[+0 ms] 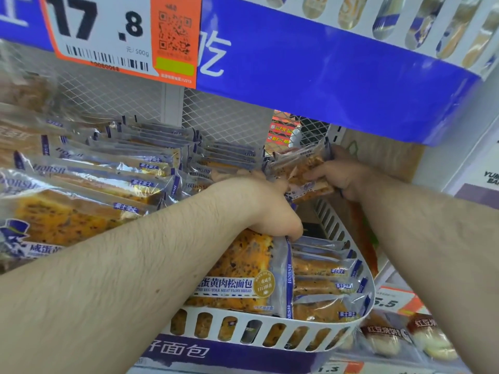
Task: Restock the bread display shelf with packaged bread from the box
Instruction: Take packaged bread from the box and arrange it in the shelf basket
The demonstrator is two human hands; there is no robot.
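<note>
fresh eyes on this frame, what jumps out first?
Two bare forearms reach in from the bottom corners, and both hands meet at the back right of the shelf: the right hand grips a bread pack while the left hand touches its near end. Above hangs a big orange price tag reading 17.8 on the blue shelf edge. Rows of wrapped bread fill the shelf behind a white slotted rail.
</note>
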